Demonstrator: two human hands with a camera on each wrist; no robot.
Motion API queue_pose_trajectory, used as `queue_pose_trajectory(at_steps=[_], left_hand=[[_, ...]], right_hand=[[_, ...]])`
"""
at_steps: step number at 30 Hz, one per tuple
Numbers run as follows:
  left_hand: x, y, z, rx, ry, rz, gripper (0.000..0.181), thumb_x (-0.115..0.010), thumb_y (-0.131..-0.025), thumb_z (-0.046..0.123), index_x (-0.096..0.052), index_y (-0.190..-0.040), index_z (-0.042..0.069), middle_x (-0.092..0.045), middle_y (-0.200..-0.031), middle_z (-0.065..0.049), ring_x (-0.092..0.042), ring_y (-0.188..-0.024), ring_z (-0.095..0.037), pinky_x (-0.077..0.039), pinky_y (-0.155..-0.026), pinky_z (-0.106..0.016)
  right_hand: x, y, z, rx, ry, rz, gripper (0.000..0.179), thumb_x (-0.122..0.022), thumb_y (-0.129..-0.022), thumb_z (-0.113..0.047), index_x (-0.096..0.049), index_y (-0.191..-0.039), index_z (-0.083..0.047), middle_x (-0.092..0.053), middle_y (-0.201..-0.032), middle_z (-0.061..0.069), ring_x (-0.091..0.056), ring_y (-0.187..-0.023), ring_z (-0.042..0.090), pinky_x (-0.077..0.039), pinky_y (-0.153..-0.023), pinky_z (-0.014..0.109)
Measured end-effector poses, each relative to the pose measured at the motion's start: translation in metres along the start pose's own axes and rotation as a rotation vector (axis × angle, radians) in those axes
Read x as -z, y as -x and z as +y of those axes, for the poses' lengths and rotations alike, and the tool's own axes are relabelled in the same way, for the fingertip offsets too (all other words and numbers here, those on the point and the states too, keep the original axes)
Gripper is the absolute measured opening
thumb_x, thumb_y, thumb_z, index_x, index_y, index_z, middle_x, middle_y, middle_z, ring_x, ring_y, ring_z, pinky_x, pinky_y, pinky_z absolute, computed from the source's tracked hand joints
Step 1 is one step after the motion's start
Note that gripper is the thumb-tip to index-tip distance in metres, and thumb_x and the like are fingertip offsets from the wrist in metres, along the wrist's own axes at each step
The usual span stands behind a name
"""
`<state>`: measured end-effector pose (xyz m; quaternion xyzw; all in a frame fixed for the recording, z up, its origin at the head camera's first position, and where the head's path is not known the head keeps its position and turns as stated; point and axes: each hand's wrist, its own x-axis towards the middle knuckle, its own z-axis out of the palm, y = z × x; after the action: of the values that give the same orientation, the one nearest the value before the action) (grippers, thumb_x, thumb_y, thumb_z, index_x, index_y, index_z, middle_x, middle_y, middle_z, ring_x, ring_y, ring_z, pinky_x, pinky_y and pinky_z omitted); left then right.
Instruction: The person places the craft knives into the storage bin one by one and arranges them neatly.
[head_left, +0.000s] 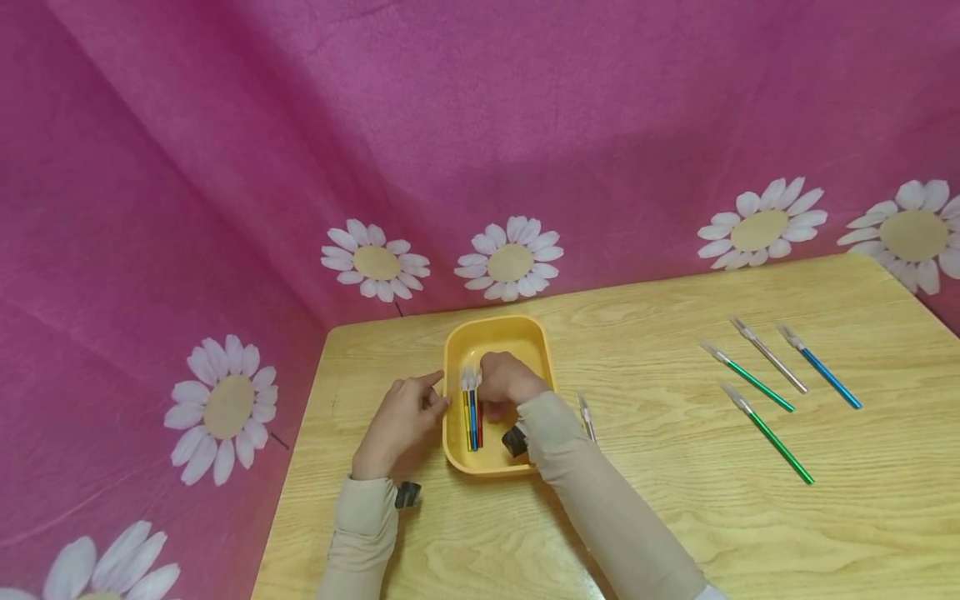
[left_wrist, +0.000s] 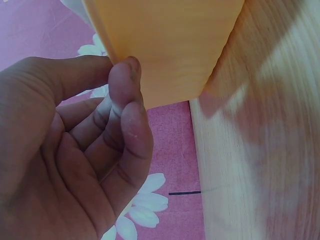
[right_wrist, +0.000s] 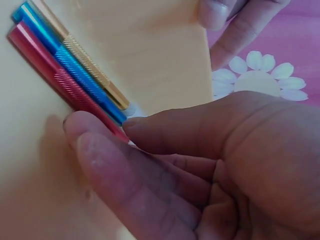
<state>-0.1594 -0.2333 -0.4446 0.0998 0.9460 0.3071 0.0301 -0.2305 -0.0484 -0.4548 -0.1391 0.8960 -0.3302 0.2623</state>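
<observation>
A yellow plastic tray [head_left: 510, 335] stands on the table, with three capped craft knives side by side in its left half: a gold one [right_wrist: 90, 60], a blue one [right_wrist: 70, 65] and a red one [right_wrist: 50, 70]. My right hand [head_left: 512, 380] reaches inside and pinches the red knife near its clear cap between thumb and fingers. The cap end is partly hidden by the thumb. At the tray's left side, my left hand [head_left: 401, 421] pinches the rim between thumb and index finger, its other fingers curled below.
Right of the tray lie two green craft knives [head_left: 776, 444], a blue one [head_left: 832, 379] and a pinkish-silver one [head_left: 776, 362]. Another silver knife [head_left: 588, 418] lies beside the right sleeve, partly covered. A pink flowered cloth [head_left: 600, 125] hangs behind the wooden table [head_left: 660, 517].
</observation>
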Motion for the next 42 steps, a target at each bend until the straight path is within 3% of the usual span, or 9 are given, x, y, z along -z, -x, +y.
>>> queue_pose_trajectory(at_steps=[5, 9, 17, 22, 28, 35, 42], left_hand=[[0.0, 0.0, 0.0, 0.005, -0.003, -0.006, 0.047, -0.07, -0.097, 0.011, -0.061, -0.141, -0.005, -0.065, -0.069, 0.003, -0.053, -0.062, -0.007, -0.047, -0.067, -0.024], [0.001, 0.0, 0.0, 0.017, 0.002, -0.011, 0.047, -0.07, -0.098, 0.011, -0.062, -0.141, -0.004, -0.063, -0.069, 0.003, -0.053, -0.062, -0.007, -0.047, -0.066, -0.024], [0.0, 0.0, 0.001, 0.046, 0.014, -0.021, 0.048, -0.069, -0.098, 0.012, -0.061, -0.143, -0.002, -0.06, -0.069, 0.003, -0.052, -0.062, -0.008, -0.045, -0.063, -0.022], [0.001, 0.0, 0.002, 0.042, 0.001, -0.014, 0.048, -0.069, -0.098, 0.012, -0.06, -0.143, -0.004, -0.062, -0.069, 0.003, -0.052, -0.062, -0.008, -0.046, -0.065, -0.023], [0.002, 0.0, 0.003, 0.037, 0.001, -0.014, 0.047, -0.069, -0.098, 0.012, -0.06, -0.142, -0.004, -0.062, -0.069, 0.002, -0.053, -0.062, -0.008, -0.047, -0.068, -0.025], [0.001, 0.0, 0.002, 0.042, 0.011, -0.016, 0.049, -0.069, -0.098, 0.011, -0.059, -0.143, -0.005, -0.064, -0.071, 0.002, -0.054, -0.063, -0.008, -0.048, -0.068, -0.025], [0.001, 0.001, 0.002, 0.044, 0.022, -0.02, 0.048, -0.07, -0.099, 0.012, -0.06, -0.143, -0.004, -0.062, -0.071, 0.002, -0.053, -0.062, -0.009, -0.047, -0.064, -0.024]], right_hand=[[0.005, 0.006, -0.002, 0.03, 0.078, 0.054, 0.007, -0.065, -0.084, 0.0, -0.066, -0.079, -0.005, -0.072, -0.062, 0.007, -0.069, -0.055, 0.016, -0.051, -0.052, 0.025], [0.012, 0.011, -0.007, 0.048, 0.141, 0.089, 0.012, -0.065, -0.086, -0.002, -0.069, -0.075, -0.005, -0.071, -0.063, 0.006, -0.066, -0.057, 0.016, -0.05, -0.056, 0.026], [0.03, 0.025, -0.013, 0.083, 0.125, 0.098, 0.02, -0.064, -0.084, -0.003, -0.067, -0.065, -0.006, -0.073, -0.061, 0.006, -0.067, -0.051, 0.012, -0.051, -0.052, 0.024], [0.043, 0.035, -0.012, 0.114, 0.05, 0.103, 0.018, -0.064, -0.09, -0.004, -0.066, -0.073, -0.004, -0.073, -0.064, 0.008, -0.069, -0.052, 0.013, -0.057, -0.055, 0.026], [0.063, 0.048, -0.012, 0.102, 0.031, 0.146, 0.013, -0.064, -0.096, -0.01, -0.073, -0.093, -0.001, -0.073, -0.078, 0.009, -0.072, -0.057, 0.013, -0.061, -0.061, 0.03], [0.084, 0.056, 0.005, 0.124, 0.049, 0.223, 0.014, -0.065, -0.097, -0.014, -0.073, -0.099, -0.002, -0.075, -0.079, 0.011, -0.071, -0.058, 0.014, -0.058, -0.056, 0.027], [0.099, 0.068, 0.031, 0.168, 0.153, 0.339, 0.013, -0.069, -0.094, -0.017, -0.076, -0.098, -0.006, -0.073, -0.076, 0.006, -0.063, -0.065, 0.018, -0.046, -0.06, 0.03]])
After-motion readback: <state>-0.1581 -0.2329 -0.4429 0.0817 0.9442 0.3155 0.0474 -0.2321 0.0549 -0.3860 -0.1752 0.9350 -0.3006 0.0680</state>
